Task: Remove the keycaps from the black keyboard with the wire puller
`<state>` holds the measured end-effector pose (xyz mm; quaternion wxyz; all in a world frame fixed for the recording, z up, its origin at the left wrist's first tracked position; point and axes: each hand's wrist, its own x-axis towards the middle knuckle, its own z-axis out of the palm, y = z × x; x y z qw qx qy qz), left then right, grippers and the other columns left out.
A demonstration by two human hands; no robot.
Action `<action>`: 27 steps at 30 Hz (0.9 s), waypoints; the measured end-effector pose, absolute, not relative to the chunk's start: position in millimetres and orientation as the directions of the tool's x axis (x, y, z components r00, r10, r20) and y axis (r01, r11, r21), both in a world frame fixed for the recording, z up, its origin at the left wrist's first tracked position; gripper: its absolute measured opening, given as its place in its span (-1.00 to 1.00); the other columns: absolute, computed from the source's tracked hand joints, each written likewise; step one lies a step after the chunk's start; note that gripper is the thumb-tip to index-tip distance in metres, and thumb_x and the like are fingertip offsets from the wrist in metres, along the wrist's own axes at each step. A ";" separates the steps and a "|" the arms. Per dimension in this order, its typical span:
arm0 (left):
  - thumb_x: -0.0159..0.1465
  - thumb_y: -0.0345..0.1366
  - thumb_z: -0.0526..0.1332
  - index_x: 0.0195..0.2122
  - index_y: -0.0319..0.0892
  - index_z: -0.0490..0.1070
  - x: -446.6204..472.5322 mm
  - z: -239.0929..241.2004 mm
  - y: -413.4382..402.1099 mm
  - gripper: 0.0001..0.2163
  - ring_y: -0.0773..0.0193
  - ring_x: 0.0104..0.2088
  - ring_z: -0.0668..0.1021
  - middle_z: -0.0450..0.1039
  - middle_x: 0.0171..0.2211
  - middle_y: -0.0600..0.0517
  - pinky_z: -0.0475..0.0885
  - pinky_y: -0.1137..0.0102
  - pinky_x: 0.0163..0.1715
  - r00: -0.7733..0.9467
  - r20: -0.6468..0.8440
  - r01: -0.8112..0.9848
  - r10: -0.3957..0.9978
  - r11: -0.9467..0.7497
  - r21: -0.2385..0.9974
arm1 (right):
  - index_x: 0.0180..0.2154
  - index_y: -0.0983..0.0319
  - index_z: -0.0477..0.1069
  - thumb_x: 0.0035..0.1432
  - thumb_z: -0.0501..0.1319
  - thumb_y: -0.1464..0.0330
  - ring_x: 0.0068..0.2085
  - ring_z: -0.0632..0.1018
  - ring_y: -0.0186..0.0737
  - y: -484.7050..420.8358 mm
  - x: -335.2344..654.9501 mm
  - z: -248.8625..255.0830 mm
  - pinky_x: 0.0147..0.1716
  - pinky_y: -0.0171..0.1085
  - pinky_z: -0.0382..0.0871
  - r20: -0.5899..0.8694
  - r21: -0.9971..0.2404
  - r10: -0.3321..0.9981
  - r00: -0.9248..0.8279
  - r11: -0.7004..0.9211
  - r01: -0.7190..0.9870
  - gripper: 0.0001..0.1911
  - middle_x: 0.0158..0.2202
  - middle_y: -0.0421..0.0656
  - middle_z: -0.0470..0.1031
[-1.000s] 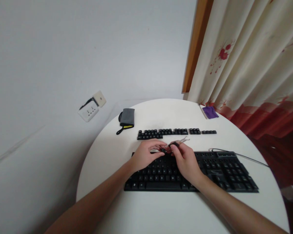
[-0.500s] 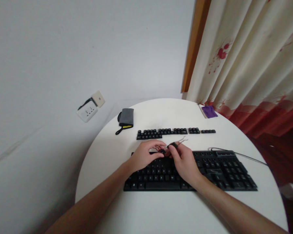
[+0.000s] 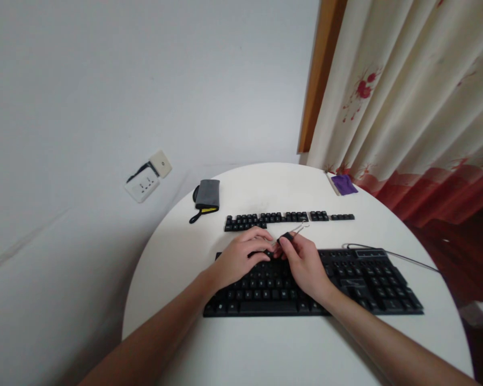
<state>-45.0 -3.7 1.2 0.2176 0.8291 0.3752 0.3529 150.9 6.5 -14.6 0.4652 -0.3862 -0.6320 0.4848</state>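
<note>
Keyboard of black plastic (image 3: 269, 284), long and rectangular, lies flat on the round white desk (image 3: 225, 354), its long axis running left to right across the person's front, with the space bar along the near edge and the number pad at the right end. The two hands come close together over its back part, left of the middle. The right hand (image 3: 306, 265) has its grip clamped on a small hand tool (image 3: 285, 236) with a black handle and thin metal wires, the thumb pressed on the handle. This tool is held above the back edge of the keyboard; its long axis slants across the keyboard's, and the wires point away from the person and to the right, their bent tips slightly apart. The left hand (image 3: 243, 254) is curved beside the tool, thumb and fingers near its left end; whether that grip is clamped on anything I cannot tell, as the spot is small and dark. Behind the keyboard, loose black plastic keycaps (image 3: 245, 219) form a broken line roughly parallel to it, deeper at the left and one row thin at the right. Farther back lie a grey fabric pouch (image 3: 207, 194) with a yellow edge and black loop, at the left, and a purple cloth (image 3: 345, 185), at the right. A thin black cable (image 3: 406, 257) runs from the keyboard's back edge toward the right.
</note>
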 end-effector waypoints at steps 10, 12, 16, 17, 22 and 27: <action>0.26 -0.33 0.34 -0.23 -0.16 0.54 -45.2 5.5 -2.8 -0.93 0.22 -0.17 0.55 0.54 -0.24 -0.03 0.47 0.33 -0.12 0.367 0.478 0.478 0.798 -0.603 0.639 | -0.33 0.20 0.40 0.33 0.10 0.22 -0.29 0.49 -0.18 6.3 154.3 -9.5 -0.23 -0.25 0.35 0.290 -0.943 0.946 -0.144 0.308 0.127 -0.76 -0.36 -0.15 0.48; 0.22 -0.31 0.38 -0.25 -0.16 0.56 -46.6 4.6 -1.9 -0.90 0.23 -0.19 0.56 0.55 -0.24 -0.03 0.48 0.36 -0.19 0.293 0.499 0.491 0.816 -0.576 0.654 | -0.29 0.19 0.39 0.36 0.06 0.27 -0.23 0.49 -0.18 5.7 156.7 -6.3 -0.18 -0.24 0.34 0.365 -0.910 0.918 -0.156 0.387 0.146 -0.78 -0.29 -0.13 0.48; 0.16 -0.24 0.43 -0.26 -0.15 0.57 -47.5 4.0 -1.5 -0.83 0.22 -0.24 0.57 0.58 -0.28 -0.03 0.49 0.36 -0.27 0.243 0.529 0.487 0.813 -0.574 0.658 | -0.20 0.18 0.39 0.38 0.01 0.34 -0.27 0.50 -0.20 2.7 156.4 -3.7 -0.18 -0.24 0.37 0.386 -0.888 0.862 -0.330 0.444 0.120 -0.81 -0.30 -0.15 0.48; 0.15 -0.23 0.44 -0.26 -0.16 0.58 -47.3 3.9 -1.8 -0.82 0.21 -0.24 0.58 0.58 -0.29 -0.04 0.49 0.35 -0.25 0.251 0.534 0.479 0.807 -0.583 0.656 | -0.21 0.17 0.40 0.37 0.03 0.35 -0.26 0.51 -0.19 1.7 155.4 -3.7 -0.17 -0.23 0.37 0.390 -0.876 0.847 -0.361 0.462 0.137 -0.82 -0.29 -0.15 0.49; 0.10 -0.18 0.47 -0.29 -0.18 0.56 -47.2 3.8 -3.0 -0.76 0.21 -0.28 0.57 0.57 -0.32 -0.03 0.49 0.34 -0.25 0.259 0.544 0.454 0.798 -0.597 0.661 | -0.17 0.17 0.47 0.29 0.13 0.37 -0.21 0.53 -0.16 -2.2 151.5 -2.3 -0.17 -0.21 0.40 0.427 -0.833 0.806 -0.409 0.527 0.167 -0.85 -0.24 -0.13 0.55; 0.11 -0.22 0.46 -0.31 -0.18 0.55 -49.1 5.8 -3.2 -0.81 0.22 -0.28 0.57 0.58 -0.34 -0.03 0.47 0.34 -0.25 0.271 0.556 0.433 0.786 -0.616 0.658 | -0.13 0.15 0.50 0.26 0.18 0.39 -0.19 0.56 -0.14 -3.3 152.7 -1.7 -0.14 -0.17 0.42 0.480 -0.786 0.780 -0.401 0.586 0.198 -0.83 -0.21 -0.12 0.57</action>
